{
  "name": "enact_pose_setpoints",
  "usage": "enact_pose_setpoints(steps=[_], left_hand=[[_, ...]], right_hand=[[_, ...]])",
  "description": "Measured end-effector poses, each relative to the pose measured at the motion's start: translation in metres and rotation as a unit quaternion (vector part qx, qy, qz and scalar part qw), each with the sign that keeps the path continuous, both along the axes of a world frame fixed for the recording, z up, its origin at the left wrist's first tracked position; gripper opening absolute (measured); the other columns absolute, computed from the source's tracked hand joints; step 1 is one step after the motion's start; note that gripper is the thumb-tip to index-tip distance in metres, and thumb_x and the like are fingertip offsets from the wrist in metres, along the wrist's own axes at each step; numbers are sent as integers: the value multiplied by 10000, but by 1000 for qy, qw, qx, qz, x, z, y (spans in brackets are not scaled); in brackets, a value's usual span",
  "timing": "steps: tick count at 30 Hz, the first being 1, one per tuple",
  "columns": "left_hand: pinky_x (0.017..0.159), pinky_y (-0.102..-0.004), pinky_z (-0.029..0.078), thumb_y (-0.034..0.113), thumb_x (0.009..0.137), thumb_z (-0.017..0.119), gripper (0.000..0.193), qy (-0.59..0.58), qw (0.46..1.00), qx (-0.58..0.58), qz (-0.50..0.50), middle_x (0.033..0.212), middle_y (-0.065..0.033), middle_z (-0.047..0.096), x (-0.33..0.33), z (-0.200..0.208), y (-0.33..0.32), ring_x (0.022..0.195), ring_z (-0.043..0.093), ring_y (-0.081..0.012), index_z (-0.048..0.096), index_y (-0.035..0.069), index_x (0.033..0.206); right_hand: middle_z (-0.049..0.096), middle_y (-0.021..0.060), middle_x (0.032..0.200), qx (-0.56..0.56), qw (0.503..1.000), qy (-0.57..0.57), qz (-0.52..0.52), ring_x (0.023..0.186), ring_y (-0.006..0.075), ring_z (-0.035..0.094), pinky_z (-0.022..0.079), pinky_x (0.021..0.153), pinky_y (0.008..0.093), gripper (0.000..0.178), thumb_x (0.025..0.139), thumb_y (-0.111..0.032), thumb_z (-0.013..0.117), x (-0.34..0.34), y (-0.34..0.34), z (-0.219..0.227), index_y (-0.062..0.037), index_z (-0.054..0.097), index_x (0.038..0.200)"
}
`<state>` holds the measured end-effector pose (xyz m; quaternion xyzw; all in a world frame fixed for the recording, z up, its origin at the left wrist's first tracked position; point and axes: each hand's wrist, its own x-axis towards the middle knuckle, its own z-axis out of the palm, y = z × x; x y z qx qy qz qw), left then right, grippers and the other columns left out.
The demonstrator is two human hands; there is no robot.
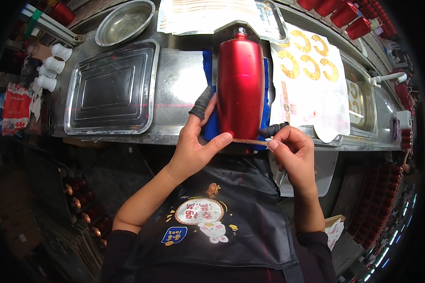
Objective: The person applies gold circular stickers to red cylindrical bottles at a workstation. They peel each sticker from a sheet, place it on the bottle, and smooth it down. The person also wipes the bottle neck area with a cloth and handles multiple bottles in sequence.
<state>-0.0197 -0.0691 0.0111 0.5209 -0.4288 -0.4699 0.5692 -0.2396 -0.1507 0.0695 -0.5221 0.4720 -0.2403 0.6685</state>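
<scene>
A shiny red metal bottle (241, 89) lies on a blue cloth (209, 127), its threaded neck pointing away from me and its base toward me. My left hand (196, 141) grips its left side near the base. A dark finger cover is on one of that hand's fingers, and the thumb presses by the base edge. Across the base runs a thin brownish strip (250, 141). My right hand (295, 151) pinches the strip's right end between thumb and fingers; something small and white shows at the fingertips. This hand wears a dark finger cover too.
A rectangular metal tray (73, 106) and a round metal bowl (148, 12) stand left. Sheets with gold crescent decals (311, 89) lie right, before a sink (370, 113) with a white tap (389, 79). A striped sheet stack (203, 16) is at the back. Red bottles (375, 203) fill racks.
</scene>
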Motion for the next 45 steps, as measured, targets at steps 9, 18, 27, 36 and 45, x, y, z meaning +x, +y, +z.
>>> enact_pose_setpoints(steps=[9,18,27,36,45], left_hand=[[1199,-356,268,58,979,595,720,153,987,39,-8,1614,-176,325,8,-4,3,1477,333,-226,196,-26,1572],[1202,-376,260,173,929,727,826,42,999,-17,2,1596,-224,327,-10,-6,1,1467,347,-264,237,-58,1552],[1209,-382,238,168,933,718,822,45,999,-15,-1,1597,-227,326,-6,-5,3,1480,324,-269,229,-63,1553],[1211,-373,239,109,983,624,729,128,992,4,-6,1615,-181,319,-1,-3,5,1486,317,-239,213,-29,1569],[1208,-377,251,174,927,732,832,60,998,-16,3,1595,-220,328,-11,-4,3,1477,330,-262,236,-48,1557]], right_hand=[[598,-58,741,4,1000,-2,1,648,-20,497,349,575,154,104,907,-31,685,-3,0,-5,-18,612,834],[593,-54,751,1,1000,-9,-8,659,-15,496,354,577,159,100,906,-26,679,-5,1,0,-17,610,833],[586,-53,748,0,1000,-9,-13,650,-9,477,343,568,171,101,906,-20,668,-3,5,1,-22,606,826],[556,-22,643,-32,999,-6,-22,474,15,454,331,433,182,102,898,-17,637,2,6,0,-31,585,811],[551,-27,639,-45,999,-2,-22,476,15,456,333,431,181,103,897,-23,636,1,8,3,-32,586,808]])
